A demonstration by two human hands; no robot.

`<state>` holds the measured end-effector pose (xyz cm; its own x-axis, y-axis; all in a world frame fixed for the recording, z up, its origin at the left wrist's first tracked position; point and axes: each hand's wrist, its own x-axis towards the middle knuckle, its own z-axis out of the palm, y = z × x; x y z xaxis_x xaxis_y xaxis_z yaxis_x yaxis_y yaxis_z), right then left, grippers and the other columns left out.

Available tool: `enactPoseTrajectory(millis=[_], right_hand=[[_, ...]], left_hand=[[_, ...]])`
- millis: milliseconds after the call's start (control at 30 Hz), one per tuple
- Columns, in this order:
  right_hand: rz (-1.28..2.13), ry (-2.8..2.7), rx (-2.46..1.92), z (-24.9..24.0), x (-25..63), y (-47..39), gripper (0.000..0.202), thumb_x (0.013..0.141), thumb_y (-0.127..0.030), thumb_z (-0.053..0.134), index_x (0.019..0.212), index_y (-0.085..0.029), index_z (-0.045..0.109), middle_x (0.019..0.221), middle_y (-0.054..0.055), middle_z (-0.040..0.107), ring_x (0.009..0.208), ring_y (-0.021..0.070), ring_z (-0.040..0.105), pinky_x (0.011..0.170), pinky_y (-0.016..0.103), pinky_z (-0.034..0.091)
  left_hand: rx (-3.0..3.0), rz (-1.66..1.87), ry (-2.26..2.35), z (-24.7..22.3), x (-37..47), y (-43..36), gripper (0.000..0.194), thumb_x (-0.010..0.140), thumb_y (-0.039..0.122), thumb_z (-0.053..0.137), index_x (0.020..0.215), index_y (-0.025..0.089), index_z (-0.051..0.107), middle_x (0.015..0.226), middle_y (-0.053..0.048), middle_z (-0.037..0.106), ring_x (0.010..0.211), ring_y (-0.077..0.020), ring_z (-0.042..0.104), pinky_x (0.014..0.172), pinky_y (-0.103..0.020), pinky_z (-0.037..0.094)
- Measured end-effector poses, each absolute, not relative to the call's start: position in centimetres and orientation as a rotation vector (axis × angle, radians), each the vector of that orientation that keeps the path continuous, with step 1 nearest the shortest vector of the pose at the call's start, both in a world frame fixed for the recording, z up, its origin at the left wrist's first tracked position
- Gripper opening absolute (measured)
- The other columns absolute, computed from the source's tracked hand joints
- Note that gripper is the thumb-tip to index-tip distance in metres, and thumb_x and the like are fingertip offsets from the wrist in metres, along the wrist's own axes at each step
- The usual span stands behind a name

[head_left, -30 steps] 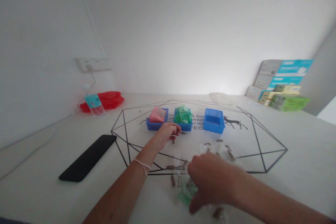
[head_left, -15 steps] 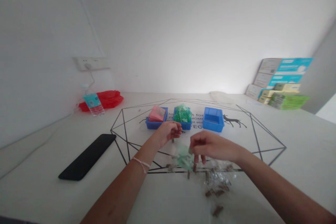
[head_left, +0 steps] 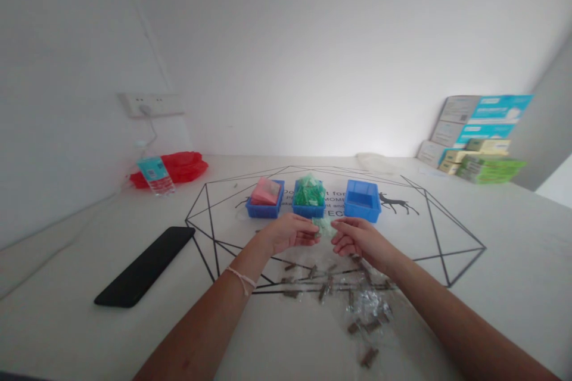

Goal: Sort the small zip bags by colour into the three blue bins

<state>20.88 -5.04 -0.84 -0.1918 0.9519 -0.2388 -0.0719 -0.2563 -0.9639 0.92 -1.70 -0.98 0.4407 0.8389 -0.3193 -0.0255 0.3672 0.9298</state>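
Between both hands hangs a small pale green packet [head_left: 324, 227]. My left hand [head_left: 295, 232] pinches its left edge, and a tiny brown piece seems to be at those fingertips. My right hand [head_left: 355, 238] grips the packet's right edge. Just behind the hands stand a blue bin [head_left: 308, 211] heaped with green packets [head_left: 310, 191], a blue bin [head_left: 263, 211] of pink packets [head_left: 266, 191], and an empty blue bin [head_left: 363, 202]. Below the hands lie several small brown pieces [head_left: 322, 293] and clear plastic wrapping [head_left: 369, 302].
A black phone-like slab [head_left: 146, 266] lies at the left. Behind it are a bottle [head_left: 156, 176] and a red bag [head_left: 185, 166]. Stacked boxes [head_left: 478, 131] stand at the back right, with a clear bag [head_left: 379, 162] near the wall.
The green packet has risen from low over the brown pieces to near the bins. My left hand has moved slightly right and down and now holds its edge. My right hand has shifted right.
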Motion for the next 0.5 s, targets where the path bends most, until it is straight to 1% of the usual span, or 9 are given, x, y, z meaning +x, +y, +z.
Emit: enactPoseTrajectory(millis=[33,100,167,200,267,333,367,433,500], right_hand=[[1.567,-1.163,-1.253,-0.86,20.93,-5.05,0.007,0.089,-0.02,0.062,0.084,-0.015,0.061,0.053,-0.001,0.065,0.039,0.0094,0.059,0.035,0.015,0.045],[1.558,-1.219,-1.297,-0.99,21.04,-5.0,0.016,0.091,-0.018,0.059,0.075,-0.014,0.06,0.046,-0.004,0.057,0.03,0.006,0.049,0.028,0.013,0.034],[1.571,-1.232,-1.32,-1.2,21.13,-4.92,0.022,0.091,-0.015,0.058,0.07,-0.014,0.059,0.044,-0.004,0.056,0.029,0.0047,0.046,0.027,0.013,0.032],[1.583,-1.216,-1.321,-1.3,21.14,-4.88,0.021,0.091,-0.014,0.057,0.07,-0.014,0.059,0.045,-0.004,0.058,0.029,0.0049,0.047,0.027,0.013,0.032],[1.607,-1.155,-1.302,-1.42,21.11,-4.81,0.013,0.09,-0.013,0.058,0.077,-0.014,0.061,0.052,0.0,0.065,0.034,0.007,0.054,0.03,0.013,0.037],[1.616,-1.088,-1.249,-1.43,21.03,-4.75,0.005,0.087,-0.011,0.061,0.085,-0.015,0.062,0.062,0.004,0.072,0.044,0.0105,0.064,0.036,0.015,0.044],[1.615,-1.061,-1.21,-1.41,20.98,-4.72,0.005,0.086,-0.01,0.062,0.086,-0.015,0.062,0.068,0.006,0.075,0.051,0.0125,0.068,0.041,0.016,0.049],[1.602,-1.023,-1.113,-1.4,20.88,-4.62,0.001,0.084,-0.013,0.065,0.085,-0.014,0.065,0.076,0.01,0.077,0.064,0.0159,0.073,0.053,0.021,0.057],[1.562,-1.018,-1.041,-1.56,20.82,-4.44,0.008,0.084,-0.02,0.068,0.081,-0.013,0.069,0.08,0.011,0.077,0.071,0.0175,0.074,0.062,0.024,0.06]], left_hand=[[1.055,0.659,0.972,-1.02,0.91,-1.68,0.016,0.068,0.017,0.083,0.071,0.011,0.069,0.072,-0.008,0.072,0.067,-0.013,0.068,0.07,-0.024,0.055],[1.06,0.625,0.999,-1.01,0.9,-1.68,0.018,0.066,0.017,0.084,0.071,0.011,0.068,0.071,-0.007,0.072,0.064,-0.0123,0.067,0.066,-0.023,0.054],[1.054,0.614,1.032,-0.95,0.92,-1.74,0.022,0.062,0.016,0.086,0.07,0.013,0.065,0.067,-0.004,0.07,0.061,-0.0123,0.067,0.061,-0.023,0.052],[1.049,0.618,1.05,-0.92,0.93,-1.77,0.024,0.06,0.016,0.087,0.07,0.013,0.064,0.065,-0.003,0.069,0.059,-0.0124,0.067,0.059,-0.023,0.052],[1.023,0.644,1.071,-0.86,0.93,-1.79,0.03,0.056,0.014,0.088,0.074,0.015,0.064,0.064,0.0,0.069,0.057,-0.0135,0.067,0.058,-0.024,0.052],[0.989,0.686,1.032,-0.77,0.87,-1.77,0.035,0.054,0.012,0.088,0.079,0.016,0.065,0.069,-0.001,0.071,0.062,-0.0165,0.071,0.065,-0.027,0.055],[0.979,0.711,0.992,-0.71,0.83,-1.74,0.036,0.053,0.011,0.088,0.08,0.015,0.066,0.072,-0.003,0.073,0.067,-0.0183,0.072,0.071,-0.03,0.057],[0.976,0.764,0.906,-0.51,0.77,-1.7,0.03,0.054,0.009,0.086,0.078,0.013,0.068,0.076,-0.006,0.074,0.076,-0.0212,0.074,0.082,-0.033,0.057],[0.98,0.825,0.856,-0.29,0.76,-1.69,0.021,0.058,0.009,0.083,0.075,0.01,0.071,0.078,-0.008,0.074,0.079,-0.0213,0.073,0.087,-0.033,0.056]])
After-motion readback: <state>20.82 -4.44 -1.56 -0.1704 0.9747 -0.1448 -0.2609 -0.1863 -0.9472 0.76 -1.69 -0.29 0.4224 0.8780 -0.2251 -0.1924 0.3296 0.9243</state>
